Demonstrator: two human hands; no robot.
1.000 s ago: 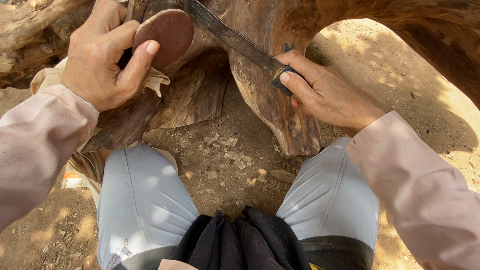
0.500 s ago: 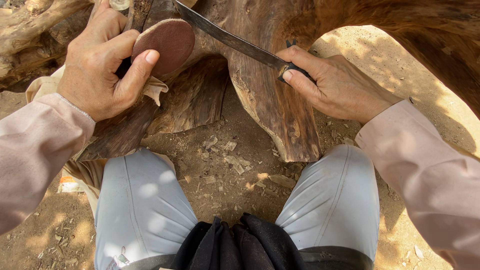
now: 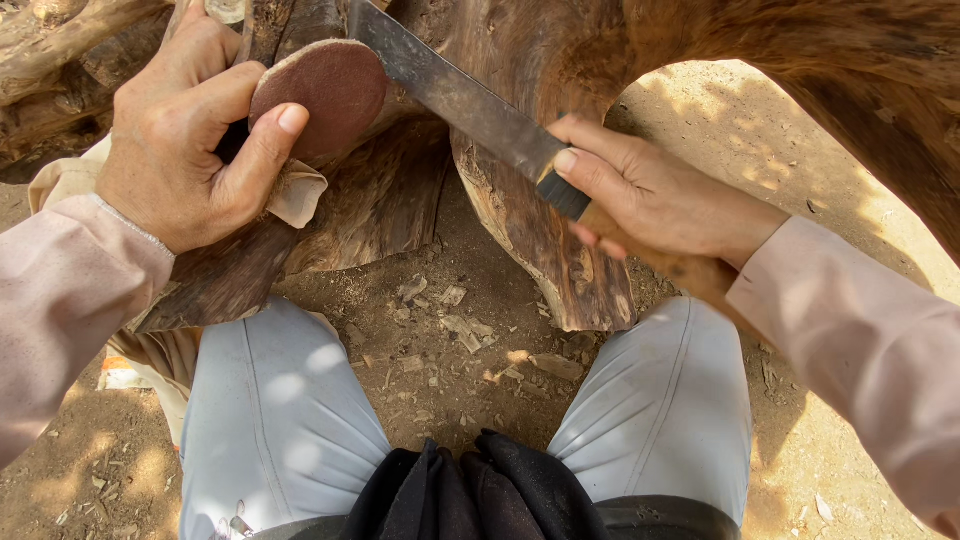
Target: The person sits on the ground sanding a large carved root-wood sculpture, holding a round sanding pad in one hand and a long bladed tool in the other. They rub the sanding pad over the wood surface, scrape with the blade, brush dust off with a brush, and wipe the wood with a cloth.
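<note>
1. Basically, left hand gripped a round brown wooden disc, thumb curled over its lower edge, fingers wrapped behind it.
2. Disc sat upper left, against the big tree stump.
3. Right hand was closed round a knife handle, thumb pressed near the blade base.
4. Long knife blade angled up-left, lying just beside the disc's right edge; contact unclear.
5. Wood chips lay on dirt between grey-trousered knees.
6. Cloth scrap hung below left thumb.
</note>
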